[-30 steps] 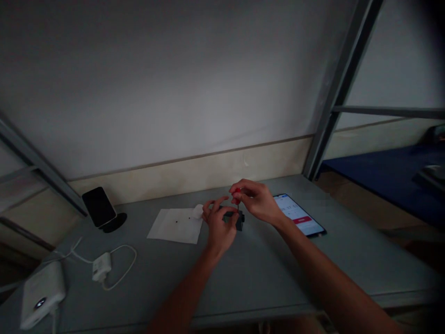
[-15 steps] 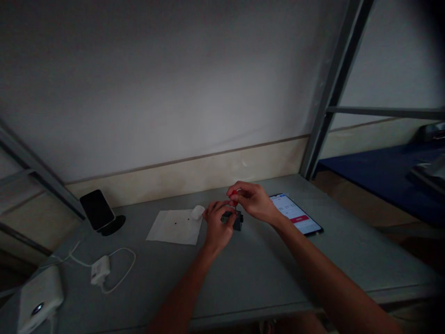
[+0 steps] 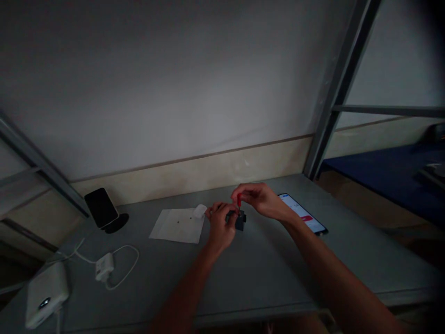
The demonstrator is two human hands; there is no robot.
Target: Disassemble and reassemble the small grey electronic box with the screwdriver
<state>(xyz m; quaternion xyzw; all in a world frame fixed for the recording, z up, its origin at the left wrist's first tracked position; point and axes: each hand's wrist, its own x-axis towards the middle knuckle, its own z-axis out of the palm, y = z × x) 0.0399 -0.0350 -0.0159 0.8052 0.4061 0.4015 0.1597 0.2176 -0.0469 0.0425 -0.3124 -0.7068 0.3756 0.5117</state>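
A small black block-shaped part (image 3: 239, 220) rests on the grey table (image 3: 264, 269) in dim light. My left hand (image 3: 219, 228) grips it from the left, fingers curled around it. My right hand (image 3: 261, 199) pinches a small red-handled screwdriver (image 3: 238, 200) upright, its tip down on the black part. Just left of my left hand lies a white sheet of paper (image 3: 176, 225) with a few tiny dark specks on it and a small white scrap (image 3: 199, 211) at its corner.
A lit phone (image 3: 306, 216) lies flat behind my right wrist. A dark phone (image 3: 101, 207) leans on a round stand at the back left. A white charger with cable (image 3: 104, 268) and a white box (image 3: 45, 295) sit at the left. A metal frame post (image 3: 333, 102) rises at the right.
My right hand has shifted slightly right and lowered, so more of the red handle shows. The left hand stays on the black part. The view moved a little.
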